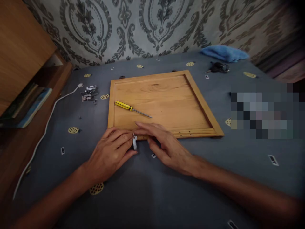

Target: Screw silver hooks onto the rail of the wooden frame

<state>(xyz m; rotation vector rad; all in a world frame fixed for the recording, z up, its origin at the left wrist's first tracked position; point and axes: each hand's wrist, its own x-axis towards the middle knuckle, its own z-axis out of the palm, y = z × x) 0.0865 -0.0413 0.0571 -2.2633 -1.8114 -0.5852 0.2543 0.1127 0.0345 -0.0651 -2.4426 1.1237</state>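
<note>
A light wooden cabinet door (pixel 152 92) with a raised frame lies flat in front of me. At its near edge my left hand (pixel 114 148) holds a small silver metal hinge (pixel 135 143), partly hidden by the fingers. My right hand (pixel 166 144) reaches over the same edge from the right, its fingers stretched out with the tips close to the hinge and its thumb apart. Whether those tips touch the hinge is hard to tell. Across the panel lies a screwdriver (pixel 131 108) with a yellow and black handle. Small dark holes dot the near frame rail to the right.
Several metal hinges (pixel 89 93) and small screws lie left of the door. A white cable (pixel 51 117) runs beside a wooden cabinet (pixel 23 47) with books (pixel 30 108). Dark keys (pixel 218 67) and a blue cloth (pixel 224 53) are at the back right. A blurred patch covers something at right.
</note>
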